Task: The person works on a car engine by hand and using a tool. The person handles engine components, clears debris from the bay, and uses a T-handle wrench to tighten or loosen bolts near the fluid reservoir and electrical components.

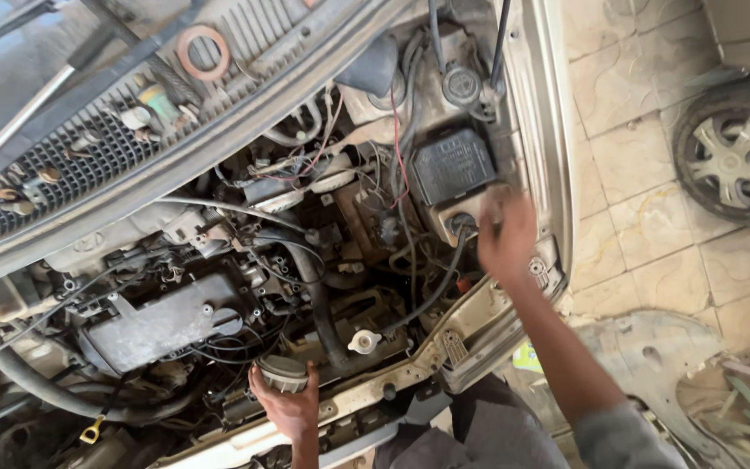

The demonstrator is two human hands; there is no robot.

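Two bare hands work over an open engine bay (245,287) seen from above. The left hand (286,401) sits at the front edge of the bay, fingers curled up around a round cap (283,372), gripping it from below. That cap is a shallow grey-brown disc, dusty and dull, with a ribbed or ridged rim and a slightly paler flat top; it is held just above the pale front crossmember (410,360), close to a thick black hose (319,300) and a small white filler cap (364,340). The right hand (507,239) reaches farther into the bay on the far side, its arm in a grey sleeve (618,439) stretched across the body edge; the hand is blurred, so I cannot tell whether its fingers are clenched or loose. It lies just beside a black ribbed box (453,165) with a moulded lid, and over a round dark opening (462,224) below that box. Left of centre lies a grimy grey engine cover (162,321), with a tangle of black and red wires (340,165) running above it. A yellow dipstick loop (92,432) shows low on the left. Beyond the car, pale stone tiles (644,156) carry a wheel with a silver hubcap (738,152).
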